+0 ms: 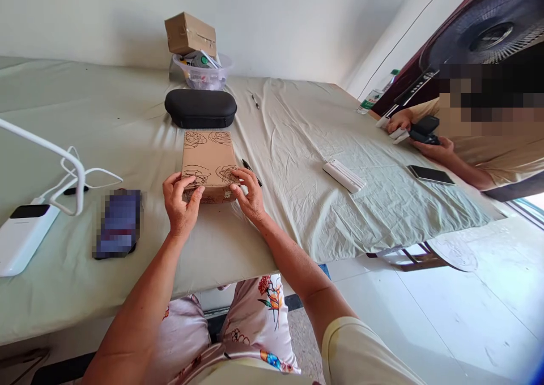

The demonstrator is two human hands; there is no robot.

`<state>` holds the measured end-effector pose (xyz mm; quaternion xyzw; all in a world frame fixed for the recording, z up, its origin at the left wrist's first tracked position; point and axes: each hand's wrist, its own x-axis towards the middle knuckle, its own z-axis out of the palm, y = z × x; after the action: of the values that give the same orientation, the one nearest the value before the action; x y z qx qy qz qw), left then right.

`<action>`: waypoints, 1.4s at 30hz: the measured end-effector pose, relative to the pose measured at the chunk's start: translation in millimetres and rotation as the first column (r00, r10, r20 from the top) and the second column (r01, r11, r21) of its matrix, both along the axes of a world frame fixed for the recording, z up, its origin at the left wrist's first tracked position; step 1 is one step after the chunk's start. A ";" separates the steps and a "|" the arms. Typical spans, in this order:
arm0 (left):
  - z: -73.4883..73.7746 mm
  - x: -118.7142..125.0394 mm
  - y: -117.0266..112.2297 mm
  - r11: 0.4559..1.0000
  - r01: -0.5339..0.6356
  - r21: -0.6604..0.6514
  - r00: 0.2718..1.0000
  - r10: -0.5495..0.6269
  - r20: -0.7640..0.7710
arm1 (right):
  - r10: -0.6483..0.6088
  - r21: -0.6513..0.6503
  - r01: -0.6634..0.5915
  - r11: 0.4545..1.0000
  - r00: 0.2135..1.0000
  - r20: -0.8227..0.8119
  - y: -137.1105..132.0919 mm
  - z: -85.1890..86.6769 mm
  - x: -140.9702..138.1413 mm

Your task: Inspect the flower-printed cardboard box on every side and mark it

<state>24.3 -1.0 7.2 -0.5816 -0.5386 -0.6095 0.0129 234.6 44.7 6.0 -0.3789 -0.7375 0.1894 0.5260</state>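
Note:
A brown cardboard box (207, 157) printed with rose drawings lies flat on the pale green tablecloth (297, 147) in front of me. My left hand (181, 201) grips its near left corner, fingers curled over the edge. My right hand (249, 195) grips the near right corner the same way. A black pen (251, 171) lies just right of the box, beside my right fingers.
Behind the box sit a black oval case (200, 108), a clear plastic bowl (204, 73) and a taped brown parcel (190, 34). A white power bank (23, 235) with cable and a dark phone (118, 222) lie left. Another person (476, 141) sits right, near a white case (343, 175) and phone (431, 174).

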 end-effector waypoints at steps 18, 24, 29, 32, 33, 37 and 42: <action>-6.6 0.9 1.9 1.000 -0.011 -0.002 1.000 0.011 0.002 | 0.024 -0.009 -0.025 1.000 0.999 -0.043 3.6 -1.0 -1.0; -5.4 2.5 1.2 0.999 -0.008 0.047 1.000 0.008 0.000 | 0.005 -0.033 -0.009 0.999 0.993 -0.122 -1.1 -1.5 -5.7; -3.3 3.3 -1.9 0.999 0.004 -0.036 1.000 -0.004 0.014 | 0.039 -0.092 -0.051 0.994 0.991 -0.124 -2.7 -0.2 -3.5; -3.0 3.1 -2.8 0.998 0.014 -0.055 1.000 -0.012 0.023 | 0.085 -0.090 -0.095 0.991 0.990 -0.109 0.0 1.1 1.0; -3.1 3.0 -2.8 0.999 0.010 -0.052 1.000 -0.009 0.028 | 0.100 -0.080 -0.109 0.991 0.990 -0.102 0.9 1.7 2.4; -3.0 3.3 -1.8 0.999 -0.007 -0.032 0.999 0.008 0.041 | 0.113 -0.059 -0.116 0.992 0.992 -0.052 2.2 3.9 4.3; -0.8 5.4 -2.3 0.998 -0.023 -0.057 0.998 0.026 0.054 | 0.027 -0.063 -0.031 0.998 0.997 -0.072 1.8 0.6 -1.5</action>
<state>29.8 -3.3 6.4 -0.5584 -0.5626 -0.6095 -0.0106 233.1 46.5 6.6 -0.3777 -0.7174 0.2337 0.5367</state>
